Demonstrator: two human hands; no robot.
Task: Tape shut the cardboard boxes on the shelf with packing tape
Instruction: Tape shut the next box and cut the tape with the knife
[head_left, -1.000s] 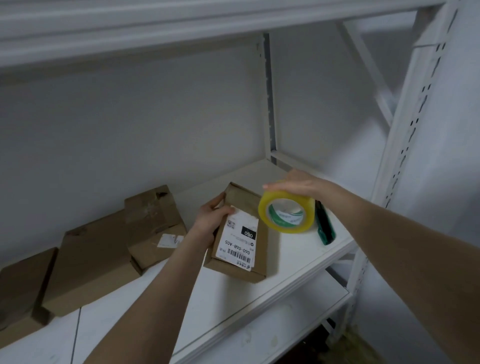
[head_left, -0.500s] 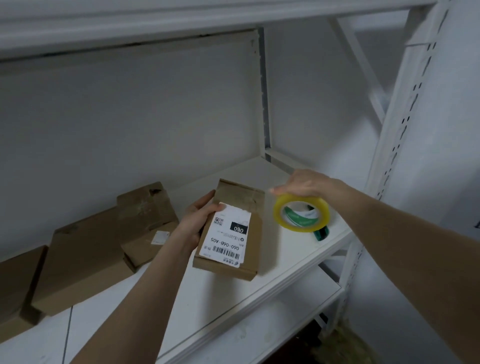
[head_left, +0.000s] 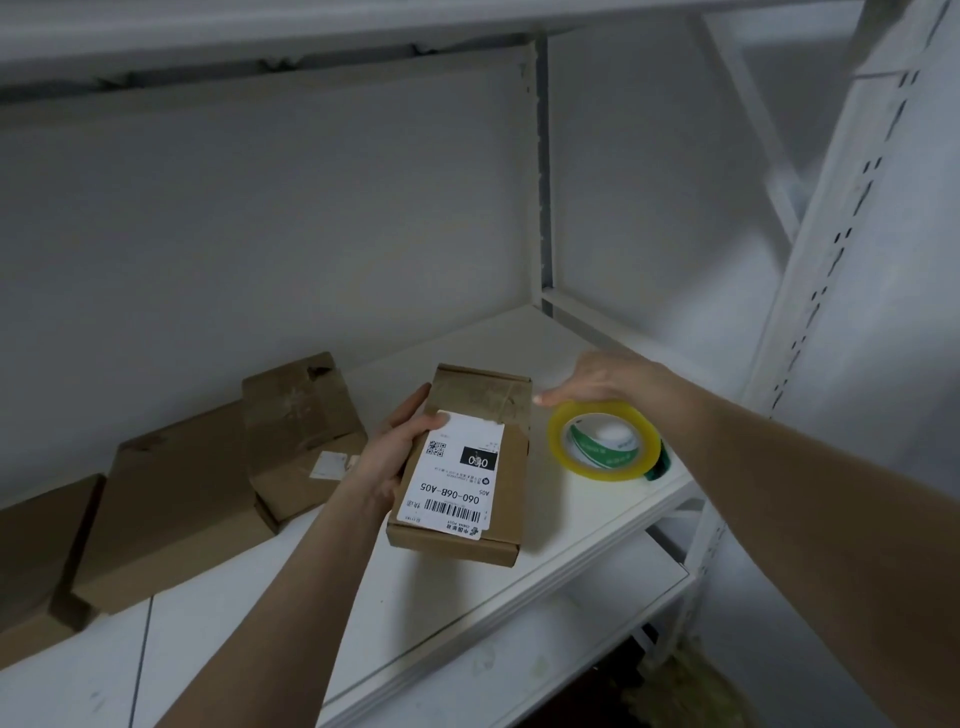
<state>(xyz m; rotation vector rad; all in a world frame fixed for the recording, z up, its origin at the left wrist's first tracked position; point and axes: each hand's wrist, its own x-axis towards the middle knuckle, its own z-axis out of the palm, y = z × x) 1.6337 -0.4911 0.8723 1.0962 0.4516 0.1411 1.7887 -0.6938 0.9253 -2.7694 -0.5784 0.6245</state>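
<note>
1. Cardboard box (head_left: 511, 483) is in your left hand (head_left: 387, 452). Your thumb presses on the corner of its white label (head_left: 452, 483), and the other fingers curl round the box's left edge, mostly hidden.
2. Its far end reaches past your fingertips toward the wall. Its barcode end sits low beside your wrist, close to the shelf (head_left: 467, 597); you cannot tell whether it touches.
3. Your right hand (head_left: 608, 376) grips the packing tape roll (head_left: 558, 441) by its upper rim, forefinger stretched toward the box and the other fingers curled over the roll.
4. The roll hangs under those fingers, just beside the box but apart from it.
5. A dark green object (head_left: 657, 465) shows behind the roll, mostly hidden.
6. More boxes (head_left: 301, 431) lie beyond your left knuckles, along the wall.
</note>
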